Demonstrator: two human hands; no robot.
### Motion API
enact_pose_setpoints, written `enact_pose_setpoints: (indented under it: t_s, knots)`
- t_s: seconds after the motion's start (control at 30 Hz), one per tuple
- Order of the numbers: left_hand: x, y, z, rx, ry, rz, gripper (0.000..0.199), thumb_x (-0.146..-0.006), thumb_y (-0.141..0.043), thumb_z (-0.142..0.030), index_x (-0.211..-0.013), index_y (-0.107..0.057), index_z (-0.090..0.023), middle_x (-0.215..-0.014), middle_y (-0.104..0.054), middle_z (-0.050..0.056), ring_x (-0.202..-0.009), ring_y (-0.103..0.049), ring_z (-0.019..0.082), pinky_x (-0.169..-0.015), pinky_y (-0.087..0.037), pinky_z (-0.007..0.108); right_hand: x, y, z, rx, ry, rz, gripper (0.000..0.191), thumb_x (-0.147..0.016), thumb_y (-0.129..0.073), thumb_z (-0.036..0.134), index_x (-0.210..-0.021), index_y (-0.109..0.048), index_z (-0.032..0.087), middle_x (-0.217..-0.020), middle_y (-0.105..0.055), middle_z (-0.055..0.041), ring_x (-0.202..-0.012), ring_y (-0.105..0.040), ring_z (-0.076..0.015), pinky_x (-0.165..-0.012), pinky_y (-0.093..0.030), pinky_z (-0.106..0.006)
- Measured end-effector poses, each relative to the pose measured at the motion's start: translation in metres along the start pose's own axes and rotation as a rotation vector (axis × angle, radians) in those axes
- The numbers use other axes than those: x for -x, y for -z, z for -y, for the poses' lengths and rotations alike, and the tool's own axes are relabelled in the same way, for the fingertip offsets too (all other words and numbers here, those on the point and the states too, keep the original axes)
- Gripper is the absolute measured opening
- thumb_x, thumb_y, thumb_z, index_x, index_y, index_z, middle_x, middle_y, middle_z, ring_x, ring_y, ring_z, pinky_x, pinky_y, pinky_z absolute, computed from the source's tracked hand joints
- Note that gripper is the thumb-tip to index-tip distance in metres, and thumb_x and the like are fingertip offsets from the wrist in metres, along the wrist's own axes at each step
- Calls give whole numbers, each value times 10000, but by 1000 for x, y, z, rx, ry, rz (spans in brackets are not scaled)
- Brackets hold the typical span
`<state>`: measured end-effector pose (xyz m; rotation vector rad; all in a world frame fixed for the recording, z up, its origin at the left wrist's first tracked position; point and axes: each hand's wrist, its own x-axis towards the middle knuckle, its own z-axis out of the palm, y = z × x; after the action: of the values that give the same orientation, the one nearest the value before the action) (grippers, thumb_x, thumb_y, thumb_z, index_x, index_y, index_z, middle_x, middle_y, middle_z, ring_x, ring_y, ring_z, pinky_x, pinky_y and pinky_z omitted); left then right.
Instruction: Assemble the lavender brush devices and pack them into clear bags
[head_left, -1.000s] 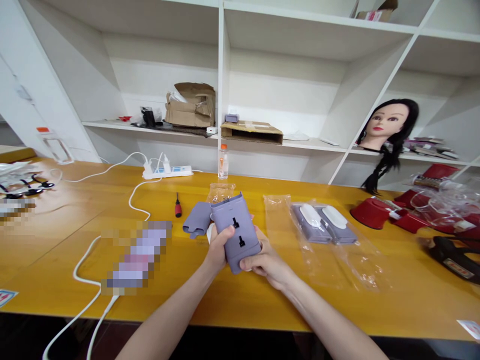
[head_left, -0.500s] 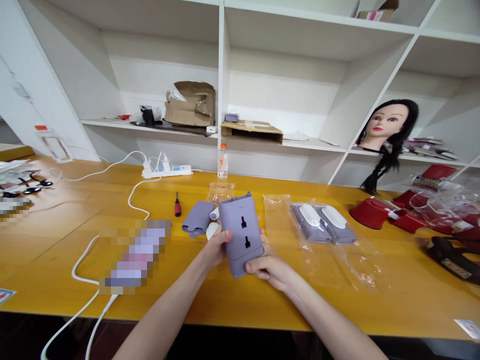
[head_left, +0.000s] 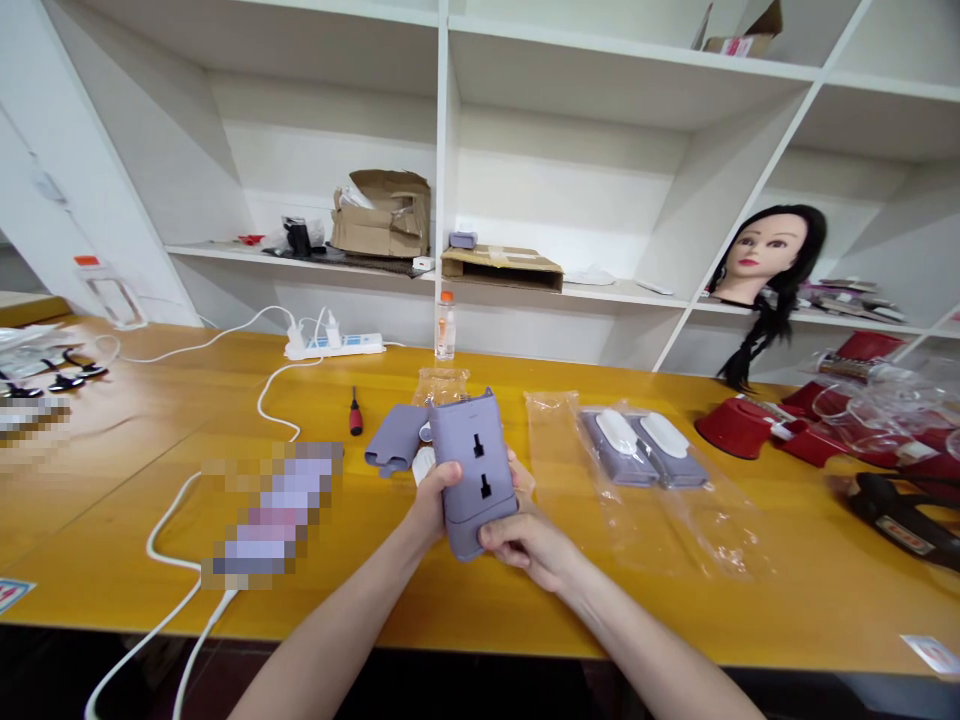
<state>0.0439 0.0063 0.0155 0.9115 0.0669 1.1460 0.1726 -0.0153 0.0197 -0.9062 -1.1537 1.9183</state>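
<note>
Both hands hold a lavender plastic socket adapter upright above the table, its face with dark socket slots turned toward me. My left hand grips its left side, and my right hand cradles its lower end. Just left of it, a grey silicone sleeve lies on the table, with a small white piece partly hidden behind my left hand. To the right, a clear plastic bag holds two more lavender units with white parts.
A red-handled screwdriver lies on the yellow wooden table, near a white power strip and loose white cables. A pixelated object lies left of my hands. Red items lie at right, below white shelves holding cardboard and a mannequin head.
The adapter has turned from leaning to nearly upright in my hands, its socket face staying toward me. The camera view has shifted slightly.
</note>
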Motion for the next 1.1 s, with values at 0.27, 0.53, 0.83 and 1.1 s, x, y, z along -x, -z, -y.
enact_pose_setpoints:
  t_s: [0.27, 0.53, 0.83, 1.1]
  knots:
    - [5, -12, -1, -20, -2, -136, 571, -601, -607, -416, -1101, -538, -149, -884, -660, 103, -847, -602, 270, -771, -464, 407, 7, 2, -1, 3, -16, 7, 204, -497, -686, 149, -519, -484, 137, -405, -426, 75, -324, -212, 6, -319, -37, -182]
    - [-1, -23, -7, 111, -56, -309, 576, -645, -477, -471, -1131, -527, -165, -875, -656, 88, -747, -627, 279, -608, -490, 396, 5, 0, -10, -46, 105, 66, 337, -468, -772, 173, -598, -460, 162, -485, -389, 93, -391, -205, -7, -343, -76, -186]
    - [-1, -17, -3, 269, -47, -413, 529, -691, -436, -517, -1041, -560, -140, -883, -657, 89, -785, -632, 264, -670, -499, 394, -1, -2, -9, -69, 79, 13, 264, -479, -698, 153, -543, -442, 159, -426, -390, 88, -354, -219, -1, -342, -48, -179]
    - [-5, -4, -13, -29, -15, -303, 623, -632, -598, -507, -1143, -533, -156, -1090, -619, 127, -964, -597, 319, -754, -488, 409, -4, 9, 5, 219, 87, -29, 356, -485, -771, 315, -706, -537, 163, -543, -489, 59, -380, -292, -22, -337, -158, -174]
